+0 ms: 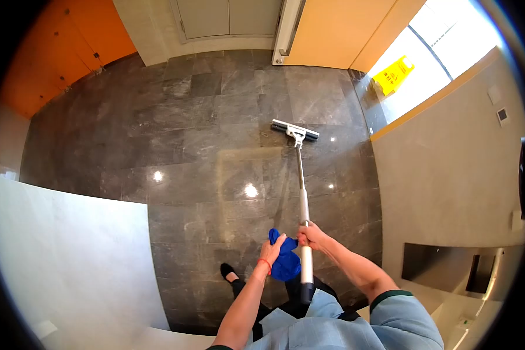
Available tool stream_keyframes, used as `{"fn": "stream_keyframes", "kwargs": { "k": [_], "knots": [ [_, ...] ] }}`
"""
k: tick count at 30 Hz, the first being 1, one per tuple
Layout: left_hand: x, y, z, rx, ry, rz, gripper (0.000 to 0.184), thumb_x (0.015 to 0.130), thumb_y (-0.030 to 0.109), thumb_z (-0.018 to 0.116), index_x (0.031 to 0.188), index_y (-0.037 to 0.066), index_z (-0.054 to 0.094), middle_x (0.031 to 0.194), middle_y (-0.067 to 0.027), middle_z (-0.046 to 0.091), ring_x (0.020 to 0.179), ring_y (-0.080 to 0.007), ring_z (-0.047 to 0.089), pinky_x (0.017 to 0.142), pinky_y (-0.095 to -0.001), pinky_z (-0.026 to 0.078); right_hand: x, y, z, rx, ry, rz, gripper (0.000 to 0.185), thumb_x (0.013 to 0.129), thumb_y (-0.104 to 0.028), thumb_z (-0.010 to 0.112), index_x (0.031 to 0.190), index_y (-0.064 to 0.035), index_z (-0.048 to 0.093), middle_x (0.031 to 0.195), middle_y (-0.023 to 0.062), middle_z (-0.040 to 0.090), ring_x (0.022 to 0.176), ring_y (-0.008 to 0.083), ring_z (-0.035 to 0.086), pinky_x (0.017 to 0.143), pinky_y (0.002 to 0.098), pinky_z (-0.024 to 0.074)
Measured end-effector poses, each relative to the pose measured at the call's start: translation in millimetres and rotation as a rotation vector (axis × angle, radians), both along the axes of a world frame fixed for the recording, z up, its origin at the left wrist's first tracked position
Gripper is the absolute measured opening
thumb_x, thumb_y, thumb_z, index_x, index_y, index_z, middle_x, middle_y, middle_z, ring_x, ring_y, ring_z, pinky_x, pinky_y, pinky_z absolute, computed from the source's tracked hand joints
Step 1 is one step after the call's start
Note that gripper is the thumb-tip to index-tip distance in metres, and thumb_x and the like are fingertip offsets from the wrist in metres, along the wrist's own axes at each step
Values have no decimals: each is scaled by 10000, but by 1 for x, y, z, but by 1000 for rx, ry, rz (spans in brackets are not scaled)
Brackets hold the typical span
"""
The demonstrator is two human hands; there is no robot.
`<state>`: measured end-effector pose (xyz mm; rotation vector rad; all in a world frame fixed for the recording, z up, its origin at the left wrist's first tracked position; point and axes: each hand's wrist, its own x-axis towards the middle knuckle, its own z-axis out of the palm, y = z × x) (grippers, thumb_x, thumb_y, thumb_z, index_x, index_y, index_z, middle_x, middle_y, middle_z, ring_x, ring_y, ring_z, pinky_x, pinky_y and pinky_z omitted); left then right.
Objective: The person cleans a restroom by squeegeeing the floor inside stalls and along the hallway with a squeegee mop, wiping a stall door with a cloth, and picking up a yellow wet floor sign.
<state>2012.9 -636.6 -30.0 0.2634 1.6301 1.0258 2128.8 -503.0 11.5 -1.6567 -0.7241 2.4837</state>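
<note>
My right hand (311, 234) is wrapped round the pole of a long-handled mop (304, 204), whose white and black head (296, 130) is on the dark tiled floor ahead. A blue cloth (286, 262) hangs from my left hand (271, 248), which is closed on it just left of the pole. The lower end of the pole's grip is near my waist.
Grey stone tiles (216, 125) cover the floor. A yellow caution sign (393, 75) stands by the open doorway at the upper right. Orange panels (70, 46) are at the upper left, a pale counter (70, 256) at the left and a beige wall (443, 157) at the right.
</note>
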Motion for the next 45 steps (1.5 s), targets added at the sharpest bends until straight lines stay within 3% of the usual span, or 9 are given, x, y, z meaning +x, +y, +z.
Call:
{"fn": "stream_keyframes", "kwargs": {
  "k": [5,11,17,24,29,31,34,43,45],
  "knots": [
    [58,71,4,-210,187,-149,802,657,682,514,886,-80,616,892,-227,611,880,-274,590,759,-354,436,127,9,97,-72,-229,279,443,661,78,459,1042,-105,326,531,36,375,345,133,382,316,288,364],
    [141,64,3,-452,-135,-243,848,540,709,590,902,-57,622,941,-203,608,924,-290,580,763,-357,440,215,-51,165,-167,-265,604,523,741,27,475,1172,-88,202,594,47,403,386,130,423,338,285,385],
    [181,-12,-29,-591,-112,354,402,488,271,665,697,-66,600,760,-180,619,691,-289,593,637,-350,453,202,-64,210,-106,-252,1198,473,748,-40,496,1128,-10,218,626,91,465,431,149,506,377,288,432],
    [143,-144,-77,-709,-114,924,334,500,206,660,669,-66,565,698,-120,571,594,-230,530,555,-353,454,142,-104,149,77,7,1613,385,733,-39,474,1047,2,255,582,111,485,402,194,525,316,318,418],
    [106,-312,-165,-602,-361,1292,319,577,229,647,767,-2,535,781,-133,554,659,-262,539,606,-415,458,93,-174,91,-240,258,1267,528,718,-32,516,1216,-24,339,657,67,469,441,118,466,365,269,399],
    [114,-345,-127,-358,-511,1394,320,648,271,639,805,16,526,808,-125,549,698,-278,548,632,-418,469,91,-195,85,-530,232,1135,547,761,-60,510,1271,-38,313,758,83,481,500,121,498,401,252,428],
    [144,-379,-123,-608,-338,1391,313,719,290,603,877,25,545,870,-117,569,760,-292,557,723,-433,460,109,-206,85,-523,190,1338,472,790,-134,507,1223,-1,376,765,60,494,548,97,513,427,224,439],
    [274,-234,-124,-808,-471,1037,342,730,395,535,862,80,554,863,-107,573,780,-268,533,685,-425,444,196,-29,107,-479,130,1427,407,758,-112,530,1137,23,468,746,30,490,551,72,480,442,204,407],
    [311,-199,-180,-808,-368,926,308,753,385,506,850,97,553,848,-111,573,720,-258,535,635,-389,452,218,36,118,-535,111,1345,443,747,-78,538,1170,24,451,759,36,501,558,72,481,437,200,404]
  ]
}}
